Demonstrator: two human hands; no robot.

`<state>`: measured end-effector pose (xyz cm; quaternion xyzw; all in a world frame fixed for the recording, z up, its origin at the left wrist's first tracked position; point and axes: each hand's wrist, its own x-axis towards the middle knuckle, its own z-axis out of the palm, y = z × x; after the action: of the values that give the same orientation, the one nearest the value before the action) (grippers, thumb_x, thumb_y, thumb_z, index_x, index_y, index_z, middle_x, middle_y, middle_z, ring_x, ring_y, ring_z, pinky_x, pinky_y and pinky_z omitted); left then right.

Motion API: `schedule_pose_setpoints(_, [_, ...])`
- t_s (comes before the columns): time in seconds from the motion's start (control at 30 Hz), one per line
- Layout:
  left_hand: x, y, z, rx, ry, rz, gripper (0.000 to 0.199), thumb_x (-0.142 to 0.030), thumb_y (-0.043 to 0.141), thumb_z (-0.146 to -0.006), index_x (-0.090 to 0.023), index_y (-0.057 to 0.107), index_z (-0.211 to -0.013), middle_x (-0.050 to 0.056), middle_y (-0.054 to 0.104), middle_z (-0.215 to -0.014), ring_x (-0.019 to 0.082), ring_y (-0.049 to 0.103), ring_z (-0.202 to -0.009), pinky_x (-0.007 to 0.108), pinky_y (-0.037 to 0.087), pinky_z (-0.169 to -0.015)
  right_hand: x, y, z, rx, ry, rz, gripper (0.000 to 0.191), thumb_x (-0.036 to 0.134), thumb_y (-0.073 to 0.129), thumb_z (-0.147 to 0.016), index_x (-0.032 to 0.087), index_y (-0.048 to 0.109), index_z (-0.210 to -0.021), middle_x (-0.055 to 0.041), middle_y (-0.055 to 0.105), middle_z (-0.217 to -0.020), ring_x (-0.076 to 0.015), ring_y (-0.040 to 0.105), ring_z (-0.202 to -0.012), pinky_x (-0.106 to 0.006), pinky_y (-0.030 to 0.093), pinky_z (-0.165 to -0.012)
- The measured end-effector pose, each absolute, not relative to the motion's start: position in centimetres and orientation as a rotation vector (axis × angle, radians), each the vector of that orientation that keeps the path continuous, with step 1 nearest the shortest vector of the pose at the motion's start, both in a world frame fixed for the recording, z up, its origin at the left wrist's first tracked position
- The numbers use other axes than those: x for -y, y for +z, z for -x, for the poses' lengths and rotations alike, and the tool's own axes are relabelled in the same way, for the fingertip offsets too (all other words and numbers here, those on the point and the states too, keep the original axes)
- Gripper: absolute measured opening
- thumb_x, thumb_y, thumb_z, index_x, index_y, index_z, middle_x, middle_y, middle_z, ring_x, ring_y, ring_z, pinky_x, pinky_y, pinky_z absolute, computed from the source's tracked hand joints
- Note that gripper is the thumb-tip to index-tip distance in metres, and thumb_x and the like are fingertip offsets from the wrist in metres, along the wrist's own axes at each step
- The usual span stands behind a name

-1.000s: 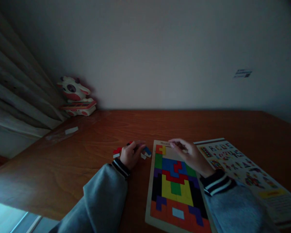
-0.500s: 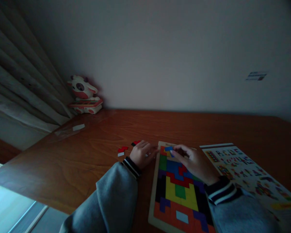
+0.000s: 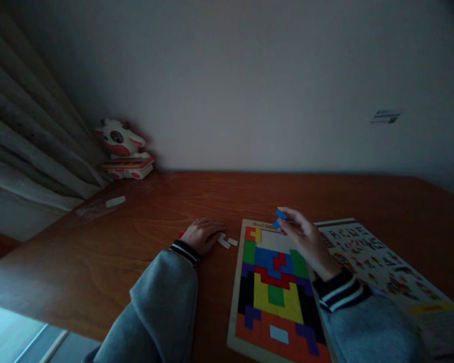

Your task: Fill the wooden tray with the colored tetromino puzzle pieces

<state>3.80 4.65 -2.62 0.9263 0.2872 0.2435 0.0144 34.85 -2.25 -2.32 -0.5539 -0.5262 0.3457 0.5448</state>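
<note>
1. Toy cow (image 3: 121,141), white and red, sits at the back left of the brown worktop (image 3: 109,262).
2. A small red piece (image 3: 180,235) peeks out just beside the left hand, mostly hidden.
3. The left hand (image 3: 202,236) rests palm down on the worktop, fingers slightly curled; whether it grasps anything cannot be told.
4. Flat white pieces (image 3: 225,242) lie by its fingertips, between that hand and the board.
5. The puzzle board (image 3: 274,241) has a pale wooden rim and slants away. Orange, purple and black shapes fill its near part, around a pale square; a yellow U encloses green; blue, red and green sit above. Cream backing shows near the far end, beside an orange-and-yellow corner.
6. Above that far end is a bright blue piece (image 3: 281,214), angular, its middle partly covered by fingers.
7. The right hand (image 3: 304,239) pinches it between thumb and fingers.
8. A printed sheet (image 3: 386,267) with colourful figures lies rightmost.
</note>
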Motion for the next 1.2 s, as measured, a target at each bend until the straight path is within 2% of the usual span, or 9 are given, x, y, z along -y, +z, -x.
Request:
schedule_pose_setpoints(0.2, [-5.0, -3.0, -3.6, -0.880, 0.725, -2.871, 0.023, -0.027, 0.050, -0.097, -0.021, 0.068, -0.110, 0.005, 0.072, -0.113, 0.022, 0.067, -0.103, 0.039, 0.053, -0.090, 2.2, -2.4, -34.8, 1.250, 0.920, 1.271, 0.048, 0.043, 0.066, -0.083, 0.026, 0.055, -0.126, -0.0034, 0.067, -0.096, -0.0169, 0.069, -0.078, -0.037, 0.057, -0.080])
schedule_pose_setpoints(0.3, [-5.2, -3.2, -3.6, -0.882, 0.735, -2.858, 0.024, -0.031, 0.051, -0.097, -0.020, 0.068, -0.110, 0.006, 0.072, -0.112, 0.021, 0.067, -0.101, 0.038, 0.053, -0.091, 2.4, -2.2, -34.6, 1.278, 0.916, 1.293, 0.040, 0.043, 0.066, -0.083, 0.025, 0.059, -0.119, -0.0046, 0.068, -0.101, -0.0166, 0.069, -0.079, -0.036, 0.058, -0.078])
schedule_pose_setpoints(0.6, [-5.2, -3.2, -3.7, -0.900, 0.743, -2.848, 0.023, -0.033, 0.052, -0.097, -0.021, 0.069, -0.108, 0.007, 0.072, -0.112, 0.021, 0.066, -0.103, 0.038, 0.051, -0.093, 2.9, -1.8, -35.0, 1.598, 0.851, 1.478, 0.030, 0.045, 0.065, -0.083, 0.022, 0.067, -0.102, -0.0053, 0.075, -0.094, -0.0199, 0.071, -0.086, -0.034, 0.055, -0.078])
schedule_pose_setpoints(0.87, [-5.3, -3.4, -3.8, -0.896, 0.747, -2.839, 0.023, -0.033, 0.052, -0.097, -0.021, 0.070, -0.104, 0.006, 0.072, -0.111, 0.020, 0.066, -0.101, 0.038, 0.051, -0.091, 3.9, -0.4, -33.5, 1.726, 0.743, 1.528, 0.020, 0.039, 0.066, -0.081, 0.022, 0.070, -0.090, -0.0049, 0.076, -0.084, -0.0190, 0.070, -0.075, -0.032, 0.055, -0.069])
schedule_pose_setpoints(1.07, [-5.2, -3.2, -3.9, -0.898, 0.765, -2.846, 0.023, -0.033, 0.052, -0.097, -0.021, 0.070, -0.105, 0.006, 0.072, -0.110, 0.020, 0.066, -0.101, 0.038, 0.051, -0.091, 4.2, 0.7, -32.9, 1.821, 0.621, 1.590, 0.018, 0.039, 0.069, -0.078, 0.022, 0.073, -0.084, -0.0016, 0.071, -0.070, -0.0156, 0.063, -0.060, -0.028, 0.051, -0.058])
schedule_pose_setpoints(1.2, [-5.1, -3.2, -3.9, -0.893, 0.762, -2.844, 0.023, -0.032, 0.051, -0.098, -0.021, 0.070, -0.106, 0.006, 0.072, -0.110, 0.020, 0.066, -0.100, 0.037, 0.051, -0.091, 4.2, 0.7, -33.0, 1.847, 0.586, 1.594, 0.016, 0.039, 0.068, -0.079, 0.023, 0.074, -0.081, -0.0013, 0.070, -0.067, -0.0154, 0.061, -0.058, -0.027, 0.049, -0.055])
